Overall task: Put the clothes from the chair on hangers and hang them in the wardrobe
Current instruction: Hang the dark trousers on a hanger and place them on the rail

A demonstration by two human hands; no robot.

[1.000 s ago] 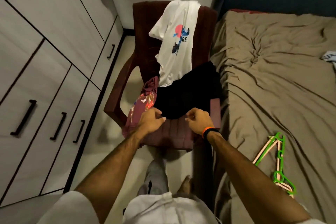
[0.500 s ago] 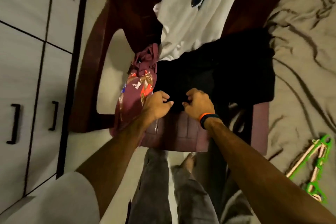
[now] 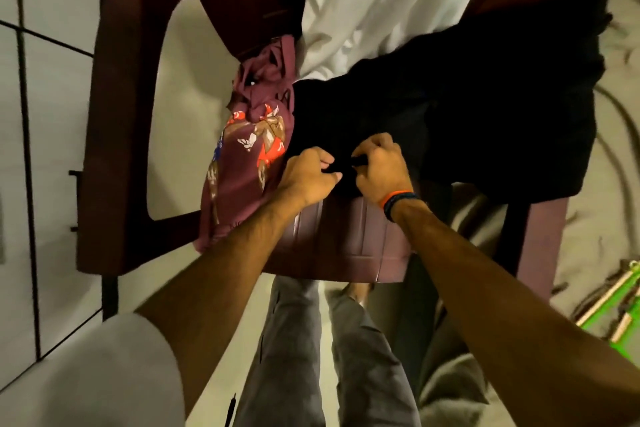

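A black garment [image 3: 450, 121] lies crumpled across the seat of the dark maroon plastic chair [image 3: 346, 246], its near edge bunched. Left of it on the chair, a maroon printed garment [image 3: 242, 163] droops over the seat's side. Behind both, a white T-shirt [image 3: 374, 3] drapes down the chair's backrest. Green hangers [image 3: 623, 308], apparently, lie well right of the chair.

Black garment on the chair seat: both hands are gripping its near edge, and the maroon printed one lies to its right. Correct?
Not quite. The head view shows the maroon garment to the left of the black garment, not the right. Both the left hand and right hand do grip its near edge on the chair.
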